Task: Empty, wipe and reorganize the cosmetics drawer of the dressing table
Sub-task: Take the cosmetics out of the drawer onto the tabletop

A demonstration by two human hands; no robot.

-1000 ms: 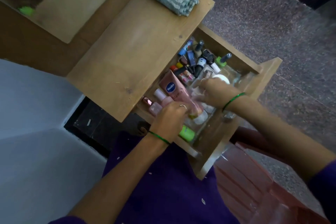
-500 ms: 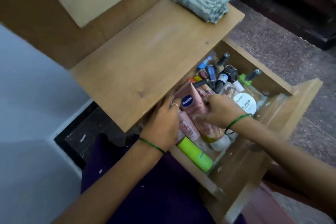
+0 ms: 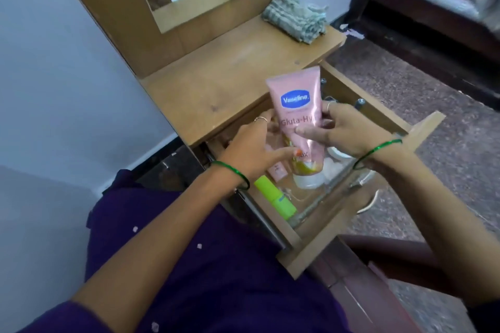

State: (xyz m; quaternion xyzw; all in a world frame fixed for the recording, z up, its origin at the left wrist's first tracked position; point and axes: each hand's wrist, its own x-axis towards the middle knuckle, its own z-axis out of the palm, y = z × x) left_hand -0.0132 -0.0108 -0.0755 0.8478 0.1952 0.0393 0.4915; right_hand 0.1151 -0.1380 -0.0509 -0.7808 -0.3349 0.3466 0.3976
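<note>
The left hand (image 3: 253, 147) is reaching toward the lower part of the pink lotion tube (image 3: 297, 119), fingers loosely extended and just touching it, gripping nothing firmly as far as I can tell. The right hand (image 3: 342, 127) is clasping that tube, thumb across its front, holding it upright above the open drawer (image 3: 324, 246).

The emptying is looking barely begun: beneath the hands a green tube (image 3: 274, 197), a small pink tube (image 3: 277, 171) and white jars are lying in the drawer; wiping and reorganizing are not yet done. The folded cloth (image 3: 296, 19) is waiting well beyond the hands.

The tabletop (image 3: 216, 84) just past the hands is offering broad room for setting things down; its front edge is overhanging the drawer's back part, crowding lifts there.
</note>
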